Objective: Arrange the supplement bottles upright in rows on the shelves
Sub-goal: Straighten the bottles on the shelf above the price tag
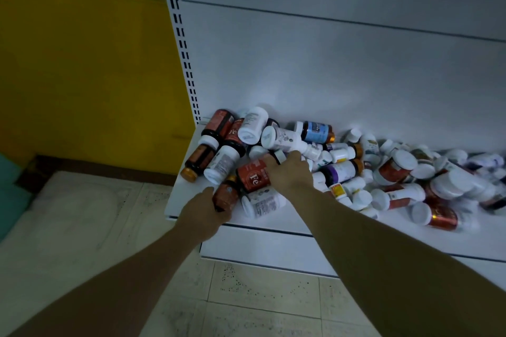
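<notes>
left hand (204, 209) grips dark amber plastic bottle (226, 195) lying at front-left | right hand (290, 172) curls over red Fe-labelled plastic bottle (253, 176) at its 1 o'clock | white metal shelf (397, 230) holds toppled heap | probably freeing the corner for upright rows

Head view, down, seemingly close over shelf (180, 200)

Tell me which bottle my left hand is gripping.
The dark brown bottle at the shelf edge; the right hand grips the red Fe bottle beside it.
</notes>
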`<state>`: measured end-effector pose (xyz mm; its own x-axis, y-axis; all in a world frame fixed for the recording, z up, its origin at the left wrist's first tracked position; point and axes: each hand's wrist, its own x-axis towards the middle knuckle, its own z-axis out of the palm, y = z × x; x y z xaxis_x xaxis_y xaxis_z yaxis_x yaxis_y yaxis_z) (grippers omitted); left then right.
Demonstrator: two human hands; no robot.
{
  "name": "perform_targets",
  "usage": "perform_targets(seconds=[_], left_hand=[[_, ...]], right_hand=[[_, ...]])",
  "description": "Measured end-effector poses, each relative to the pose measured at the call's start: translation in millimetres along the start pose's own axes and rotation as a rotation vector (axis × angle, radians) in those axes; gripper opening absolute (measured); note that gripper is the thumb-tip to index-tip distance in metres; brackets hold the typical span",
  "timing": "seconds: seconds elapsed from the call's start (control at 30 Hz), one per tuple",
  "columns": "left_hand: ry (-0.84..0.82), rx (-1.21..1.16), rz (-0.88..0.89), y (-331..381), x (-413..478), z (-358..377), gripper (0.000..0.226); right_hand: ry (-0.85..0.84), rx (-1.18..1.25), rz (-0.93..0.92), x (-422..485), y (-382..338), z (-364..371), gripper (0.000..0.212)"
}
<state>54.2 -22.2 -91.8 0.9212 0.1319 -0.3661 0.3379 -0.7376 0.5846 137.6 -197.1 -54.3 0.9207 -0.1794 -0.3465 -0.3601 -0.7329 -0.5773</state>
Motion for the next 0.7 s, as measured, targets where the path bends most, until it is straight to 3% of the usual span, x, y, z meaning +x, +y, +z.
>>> perform_targets(seconds=[0.07, 0.17, 0.4, 0.6, 0.7], left_hand=[[0.01, -0.023, -0.004, 2, -2, -2, 0.028], [-0.008, -0.109, -0.048, 7, -4, -8, 0.03], [-0.055, -0.326, -0.136, 3, -12, -19, 0.021], [-0.101, -0.444, -0.173, -2, -17, -17, 0.02], [-0.095, -0.568, -0.185, 4, -23, -19, 0.013]], right_hand=[[-0.006, 0.045, 0.034, 5, 0, -2, 0.064], [-0.011, 0.082, 0.073, 11, 0, -4, 0.055], [-0.018, 0.258, 0.161, 18, 1, -1, 0.057], [0.072, 0.535, 0.092, 11, 1, 7, 0.036], [0.092, 0.665, 0.038, -1, -4, 0, 0.041]])
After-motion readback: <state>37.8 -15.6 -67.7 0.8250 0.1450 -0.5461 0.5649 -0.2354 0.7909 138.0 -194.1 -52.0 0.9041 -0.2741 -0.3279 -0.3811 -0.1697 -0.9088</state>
